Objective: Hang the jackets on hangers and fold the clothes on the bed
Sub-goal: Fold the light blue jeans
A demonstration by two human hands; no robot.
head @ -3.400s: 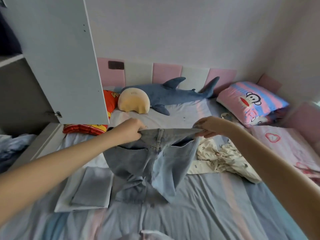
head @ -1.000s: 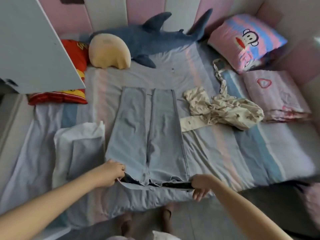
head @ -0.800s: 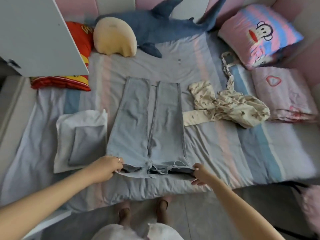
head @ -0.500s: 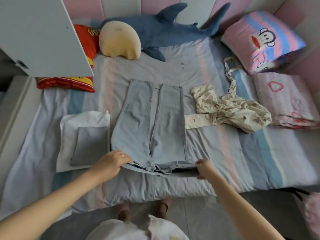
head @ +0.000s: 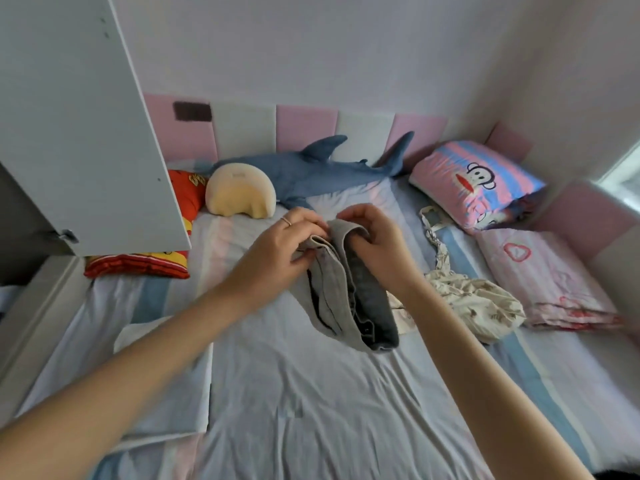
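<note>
"Between both hands, lifted over the striped bed sheet [head: 311,393]: pale blue denim jeans [head: 349,299], doubled lengthwise, hanging in layers. Lower end near the sheet; contact unclear."

"Grip?"

"Both closed on the denim. Noted: the left hand [head: 277,251], ring on one finger, pinches the near layers at the top. Fingers of the right hand [head: 374,244] curl over the bunched top edge. They almost touch each other."

"Handling?"

"Judging by the drape: heavy for cloth, thick but soft, seams stiffer. Not slippery, nothing to break. Layers likely to slide apart if held by one edge. Best hold: pinch all layers together at the top, thumb against fingers; support the hanging end when lowering."

"Surroundings?"

"Right of the right hand, on the bed: crumpled cream printed garment [head: 474,303], unfolded. Beyond it, folded pink blanket [head: 540,275]. Under the left forearm: flat white folded cloth [head: 138,336]. Past the hands: blue plush shark [head: 311,171], cream curved cushion [head: 239,194]. Left of the left hand: white cabinet door [head: 79,126], open."

"Stage?"

"Mid-fold on the jeans, I'd say. Cream garment not yet done. No hangers or jackets in view."
</note>
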